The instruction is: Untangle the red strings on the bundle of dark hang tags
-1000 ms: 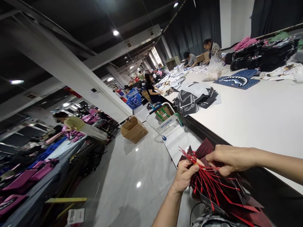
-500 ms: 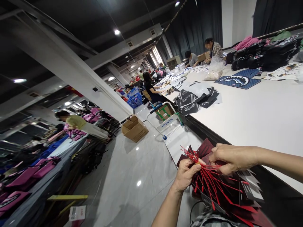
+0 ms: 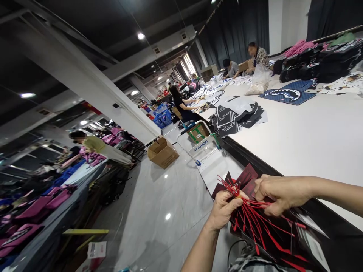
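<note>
My left hand (image 3: 224,211) is closed around a bundle of red tag strings (image 3: 256,223), tied with a yellowish band near the thumb. The loose string ends fan up above the fist. Dark red and black hang tags (image 3: 246,176) spread behind and below the strings. To the right, my right hand (image 3: 279,192) has its fingers curled in and pinches some red strings beside a dark red tag. Its fingertips are partly hidden. White-edged tags (image 3: 314,238) under the right wrist look smeared.
A white worktable (image 3: 309,139) with a black edge runs along the right, bearing black printed pieces (image 3: 227,117) and a blue shark-mouth panel (image 3: 286,94). A HYUNDAI trolley (image 3: 201,145) and an open cardboard box (image 3: 163,153) stand on the floor. Several people work farther off.
My right hand has shifted slightly right and down, drawing the strings with it. Tags below it have moved and blurred. My left hand keeps its grip almost in place.
</note>
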A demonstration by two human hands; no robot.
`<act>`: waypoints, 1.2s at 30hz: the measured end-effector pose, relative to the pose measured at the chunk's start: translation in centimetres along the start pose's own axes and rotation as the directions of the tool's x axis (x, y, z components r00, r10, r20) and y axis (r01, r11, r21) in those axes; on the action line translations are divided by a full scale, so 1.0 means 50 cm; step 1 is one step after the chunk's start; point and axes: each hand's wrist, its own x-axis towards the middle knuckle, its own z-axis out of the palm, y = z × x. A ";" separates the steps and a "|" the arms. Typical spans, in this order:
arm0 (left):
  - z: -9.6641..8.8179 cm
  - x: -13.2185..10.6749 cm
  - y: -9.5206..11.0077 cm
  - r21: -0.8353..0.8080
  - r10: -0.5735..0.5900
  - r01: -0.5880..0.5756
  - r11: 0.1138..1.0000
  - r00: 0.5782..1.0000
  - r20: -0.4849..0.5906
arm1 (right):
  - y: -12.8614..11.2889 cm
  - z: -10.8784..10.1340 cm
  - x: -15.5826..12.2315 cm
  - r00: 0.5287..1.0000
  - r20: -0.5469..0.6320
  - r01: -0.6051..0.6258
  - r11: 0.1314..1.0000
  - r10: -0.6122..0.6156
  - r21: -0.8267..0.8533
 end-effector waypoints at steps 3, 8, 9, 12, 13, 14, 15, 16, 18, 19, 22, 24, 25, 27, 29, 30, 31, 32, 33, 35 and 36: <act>-0.002 -0.001 -0.002 -0.005 0.001 -0.001 1.000 1.000 -0.008 | -0.005 0.005 0.002 0.997 -0.069 -0.048 0.992 0.040 -0.116; 0.000 0.001 0.004 0.028 0.012 -0.013 1.000 0.999 0.032 | -0.015 0.010 0.004 0.987 -0.131 -0.107 0.992 0.098 -0.068; 0.001 0.002 0.006 0.036 0.017 -0.019 0.999 0.999 0.041 | -0.017 0.009 0.003 0.986 -0.138 -0.105 0.993 0.096 -0.059; 0.003 0.002 0.011 0.065 0.018 -0.021 0.998 0.999 0.040 | -0.022 0.006 0.000 0.993 -0.095 -0.077 0.993 0.068 -0.091; 0.003 0.002 0.012 0.074 0.017 -0.019 0.997 0.999 0.027 | -0.022 0.006 -0.001 0.994 -0.086 -0.079 0.992 0.070 -0.101; 0.003 0.002 0.011 0.082 0.018 -0.019 0.996 1.000 0.019 | -0.021 0.007 -0.001 0.993 -0.080 -0.092 0.991 0.084 -0.099; 0.002 0.001 0.011 0.088 0.022 -0.023 0.996 1.000 0.016 | -0.019 0.008 -0.001 0.991 -0.074 -0.115 0.989 0.109 -0.089; 0.001 0.001 0.010 0.091 0.027 -0.029 0.995 0.999 0.021 | -0.017 0.010 -0.001 0.988 -0.073 -0.138 0.987 0.133 -0.078; 0.001 0.001 0.009 0.095 0.038 -0.042 0.995 0.998 0.044 | -0.014 0.014 0.001 0.987 -0.078 -0.144 0.987 0.138 -0.068; 0.001 0.001 0.009 0.100 0.043 -0.048 0.994 0.998 0.052 | -0.012 0.016 0.001 0.989 -0.083 -0.127 0.989 0.121 -0.074; 0.005 0.001 0.008 0.101 0.069 -0.073 0.992 0.997 0.037 | -0.013 0.017 -0.001 0.989 -0.131 -0.086 0.984 0.066 -0.154; 0.009 0.000 0.006 0.075 0.088 -0.089 0.993 0.996 0.010 | -0.016 0.014 -0.006 0.982 -0.187 -0.074 0.974 0.034 -0.214; 0.010 -0.001 0.005 0.057 0.095 -0.095 0.994 0.996 0.002 | -0.018 0.012 -0.009 0.977 -0.214 -0.063 0.970 0.012 -0.234; 0.013 -0.003 0.003 0.023 0.090 -0.090 0.996 0.996 -0.008 | -0.022 0.007 -0.013 0.974 -0.224 -0.024 0.972 -0.029 -0.233; 0.013 -0.005 0.003 0.005 0.068 -0.068 0.998 0.998 -0.009 | -0.024 0.002 -0.013 0.982 -0.188 -0.014 0.981 -0.023 -0.196; 0.013 -0.006 0.003 0.003 0.053 -0.053 0.999 0.999 -0.005 | -0.024 0.000 -0.012 0.987 -0.162 -0.024 0.984 -0.005 -0.177; 0.013 -0.007 0.005 0.004 0.038 -0.038 0.999 0.999 0.002 | -0.024 -0.002 -0.010 0.991 -0.132 -0.037 0.986 0.016 -0.161; 0.014 -0.008 0.006 0.004 0.023 -0.023 1.000 1.000 0.013 | -0.023 -0.003 -0.009 0.994 -0.101 -0.051 0.987 0.036 -0.151; 0.014 -0.009 0.008 -0.001 0.012 -0.012 1.000 1.000 0.028 | -0.022 -0.005 -0.007 0.995 -0.077 -0.067 0.988 0.056 -0.138; 0.017 -0.009 0.012 -0.023 -0.007 0.009 1.000 0.998 0.061 | -0.019 -0.007 -0.004 0.995 -0.039 -0.095 0.991 0.092 -0.097; 0.018 -0.009 0.013 -0.036 -0.017 0.019 0.999 0.997 0.071 | -0.016 -0.007 -0.002 0.994 -0.015 -0.110 0.991 0.110 -0.070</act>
